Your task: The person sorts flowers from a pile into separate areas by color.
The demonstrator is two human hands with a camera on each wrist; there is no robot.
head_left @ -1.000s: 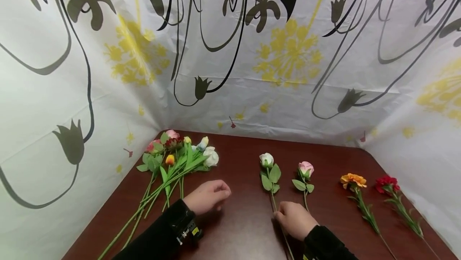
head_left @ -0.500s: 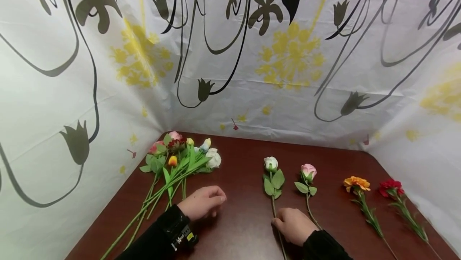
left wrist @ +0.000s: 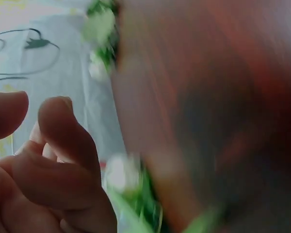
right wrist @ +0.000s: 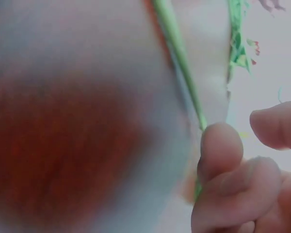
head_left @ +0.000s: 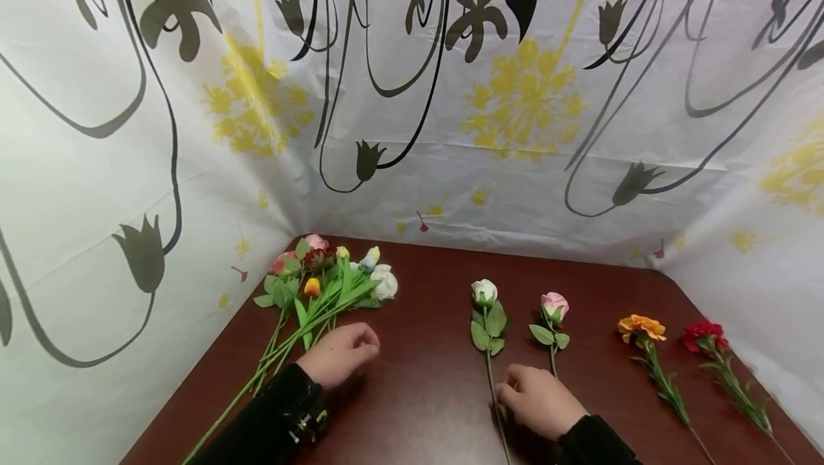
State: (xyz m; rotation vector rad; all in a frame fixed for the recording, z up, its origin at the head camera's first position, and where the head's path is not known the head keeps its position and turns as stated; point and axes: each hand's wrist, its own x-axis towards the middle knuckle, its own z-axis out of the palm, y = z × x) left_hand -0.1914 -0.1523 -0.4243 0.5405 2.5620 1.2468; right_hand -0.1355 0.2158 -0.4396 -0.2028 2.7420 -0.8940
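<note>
My right hand (head_left: 541, 400) is low over the table, its fingers loosely curled beside the stem of a white rose (head_left: 484, 293). In the right wrist view a green stem (right wrist: 182, 60) runs down behind the fingertips (right wrist: 222, 145), and the thumb stands apart from them. A pink rose (head_left: 554, 306) lies just right of the white one, its lower stem hidden behind this hand. My left hand (head_left: 340, 355) holds nothing, thumb and fingers loosely bent with a gap between them. It is close to the stems of a mixed flower bunch (head_left: 335, 293), covering part of them.
To the right on the brown table (head_left: 425, 408) lie an orange flower (head_left: 641, 328) and a red flower (head_left: 704, 336), each with a leafy stem. A white sheet (head_left: 399, 114) printed with flowers hangs around the back and sides.
My left hand has drawn left toward the bunch. The right hand's fingers have loosened from the white rose's stem and moved slightly right. The head view has shifted a little.
</note>
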